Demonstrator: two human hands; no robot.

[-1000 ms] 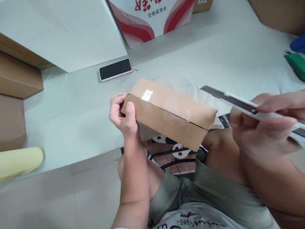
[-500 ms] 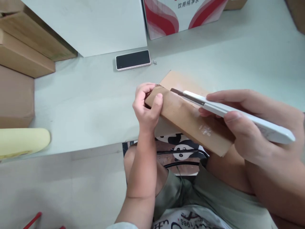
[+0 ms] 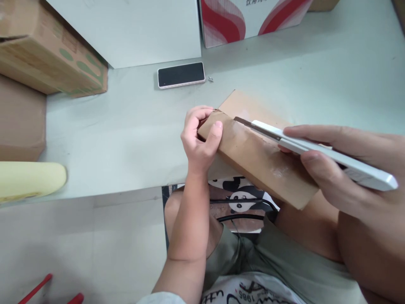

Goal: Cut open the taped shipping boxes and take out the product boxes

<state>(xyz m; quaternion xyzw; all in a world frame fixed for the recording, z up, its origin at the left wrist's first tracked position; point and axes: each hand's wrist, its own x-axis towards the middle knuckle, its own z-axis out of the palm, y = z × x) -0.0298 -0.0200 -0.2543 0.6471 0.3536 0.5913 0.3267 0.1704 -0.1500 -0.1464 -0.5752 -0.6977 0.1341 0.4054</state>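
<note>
My left hand (image 3: 202, 137) grips the left end of a brown cardboard box (image 3: 256, 156), thumb on top and fingers curled round its far corner. The box slants down to the right over the table's front edge, with a flap (image 3: 243, 105) standing out on its far side. Closed round a white utility knife (image 3: 322, 154), my right hand (image 3: 341, 164) hovers over the box's right part. The knife's dark blade is out and its tip lies at the seam between box and flap; whether it cuts in cannot be made out.
A phone (image 3: 181, 75) lies on the table (image 3: 126, 139), with a small metal bit (image 3: 210, 79) beside it. Behind stand a white box (image 3: 133, 33) and a red-and-white carton (image 3: 224, 21). Cardboard boxes (image 3: 60, 55) and a pale yellow object (image 3: 31, 179) are at left.
The view has shifted a little, so most things sit slightly to the right. Both hands keep their hold, and the knife's tip stays near the same spot on the box.
</note>
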